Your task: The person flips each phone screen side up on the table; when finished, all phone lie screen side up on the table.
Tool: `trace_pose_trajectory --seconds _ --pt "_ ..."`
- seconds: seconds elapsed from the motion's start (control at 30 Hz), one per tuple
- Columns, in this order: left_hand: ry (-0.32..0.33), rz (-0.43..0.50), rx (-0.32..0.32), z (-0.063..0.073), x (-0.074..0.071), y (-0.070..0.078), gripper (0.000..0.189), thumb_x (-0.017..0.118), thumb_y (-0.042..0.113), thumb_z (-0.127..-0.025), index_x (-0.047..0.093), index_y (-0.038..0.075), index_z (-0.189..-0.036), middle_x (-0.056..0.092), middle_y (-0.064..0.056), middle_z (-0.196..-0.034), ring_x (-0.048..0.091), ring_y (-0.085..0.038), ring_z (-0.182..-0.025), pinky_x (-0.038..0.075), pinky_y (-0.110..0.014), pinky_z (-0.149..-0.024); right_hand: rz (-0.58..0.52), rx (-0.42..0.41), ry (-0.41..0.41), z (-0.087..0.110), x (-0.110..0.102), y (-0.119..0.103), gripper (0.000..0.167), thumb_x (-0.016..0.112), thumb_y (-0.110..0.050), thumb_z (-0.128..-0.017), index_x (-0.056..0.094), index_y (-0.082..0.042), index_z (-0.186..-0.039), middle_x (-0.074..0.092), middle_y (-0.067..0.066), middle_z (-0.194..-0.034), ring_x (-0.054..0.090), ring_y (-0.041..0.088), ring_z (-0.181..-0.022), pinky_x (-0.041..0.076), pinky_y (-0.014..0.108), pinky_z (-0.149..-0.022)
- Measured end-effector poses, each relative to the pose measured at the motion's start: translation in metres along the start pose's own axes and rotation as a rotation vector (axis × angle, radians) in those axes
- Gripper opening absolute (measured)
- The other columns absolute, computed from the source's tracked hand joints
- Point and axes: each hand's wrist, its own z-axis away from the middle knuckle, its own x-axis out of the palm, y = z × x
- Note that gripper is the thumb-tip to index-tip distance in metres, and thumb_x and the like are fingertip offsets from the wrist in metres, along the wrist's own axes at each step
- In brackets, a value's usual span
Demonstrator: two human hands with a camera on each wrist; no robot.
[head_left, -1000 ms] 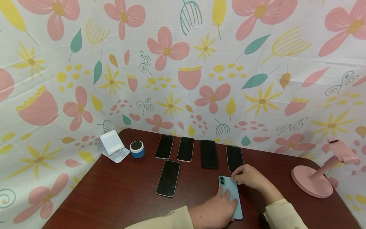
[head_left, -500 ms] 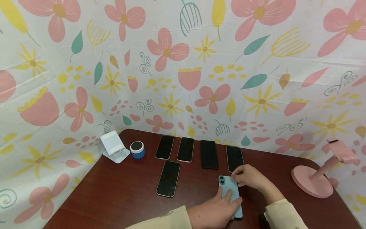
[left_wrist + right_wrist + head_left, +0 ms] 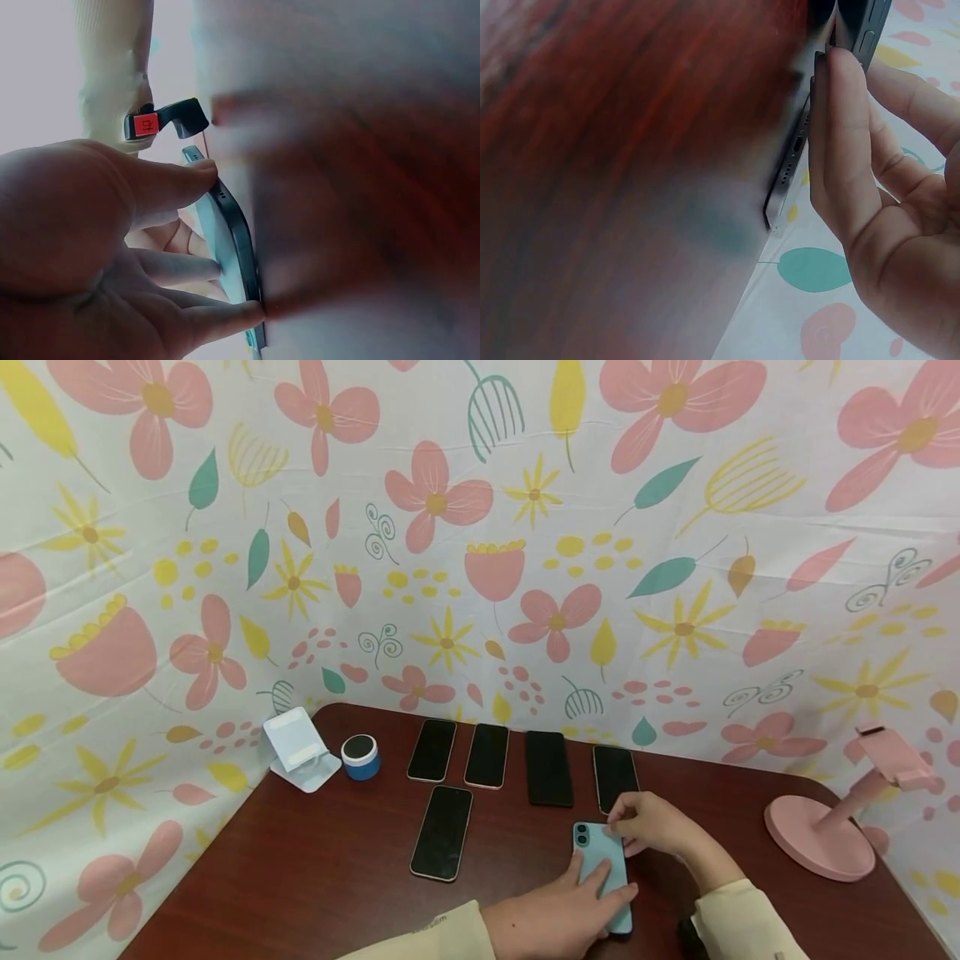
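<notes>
A light blue phone (image 3: 600, 850) with two camera lenses lies back up near the table's front right. My left hand (image 3: 551, 912) holds it from the left, fingers spread over its back. In the left wrist view, the thumb and a fingertip press near the phone's (image 3: 225, 240) edges. My right hand (image 3: 656, 827) pinches at the upper right corner, beside the lenses. In the right wrist view, the fingertips meet at the phone's (image 3: 870, 37) side, by a button; what exactly lies between them is hidden. Just behind the right hand is a dark-screened phone (image 3: 615, 768).
Three more phones (image 3: 432, 750) (image 3: 487, 756) (image 3: 549, 768) form a back row. Another phone (image 3: 442, 833) lies in front of them. At the left stand a white folding stand (image 3: 302, 747) and a blue-and-white jar (image 3: 361, 757); a pink phone stand (image 3: 819, 839) is at the right. Floral cloth (image 3: 450, 527) hangs behind.
The left hand's fingers have shifted slightly across the blue phone, and its lower end has swung a little left. The right hand stays at the corner. My head view has tilted up slightly.
</notes>
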Motion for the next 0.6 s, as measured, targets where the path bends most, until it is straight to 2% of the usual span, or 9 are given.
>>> trace_pose_trajectory --seconds 0.13,0.23,0.4,0.5,0.6 --pt "0.009 -0.051 0.007 -0.003 0.000 0.000 0.071 0.052 0.042 -0.113 0.017 0.026 -0.173 0.018 -0.008 -0.180 0.022 -0.028 -0.167 0.038 -0.033 -0.128 0.010 0.006 0.004 0.001 0.000 -0.003 0.014 0.077 -0.011 -0.097 0.067 0.000 -0.096 0.068 0.012 -0.090 0.069 0.022 -0.076 0.067 0.041 -0.071" --pt "0.006 -0.067 -0.018 -0.007 -0.001 0.001 0.068 0.053 0.039 -0.113 0.020 0.030 -0.172 0.023 -0.008 -0.179 0.026 -0.030 -0.165 0.039 -0.037 -0.127 0.034 0.022 0.011 0.001 0.001 -0.005 0.015 0.077 -0.011 -0.097 0.067 -0.001 -0.094 0.067 0.012 -0.088 0.068 0.022 -0.074 0.066 0.040 -0.070" --pt "0.001 -0.079 -0.048 -0.013 -0.005 0.005 0.066 0.058 0.034 -0.111 0.027 0.038 -0.170 0.030 -0.007 -0.176 0.032 -0.024 -0.163 0.043 -0.036 -0.124 0.062 0.044 0.020 0.000 0.002 -0.009 0.015 0.077 -0.010 -0.097 0.066 -0.002 -0.091 0.067 0.012 -0.087 0.068 0.022 -0.071 0.066 0.039 -0.068" --pt "0.015 -0.102 -0.060 -0.015 -0.006 0.007 0.065 0.060 0.041 -0.110 0.032 0.039 -0.168 0.033 -0.006 -0.175 0.038 -0.025 -0.160 0.048 -0.034 -0.119 0.081 0.049 0.026 -0.001 0.002 -0.011 0.015 0.077 -0.010 -0.097 0.066 -0.002 -0.090 0.069 0.011 -0.089 0.068 0.022 -0.071 0.066 0.039 -0.067" --pt "0.051 -0.140 -0.086 -0.015 -0.007 0.009 0.063 0.060 0.053 -0.107 0.040 0.038 -0.165 0.037 -0.005 -0.173 0.044 -0.030 -0.157 0.057 -0.031 -0.109 0.101 0.053 0.031 -0.002 0.001 -0.013 0.017 0.078 -0.011 -0.096 0.065 -0.003 -0.088 0.070 0.010 -0.088 0.068 0.021 -0.069 0.065 0.038 -0.067"
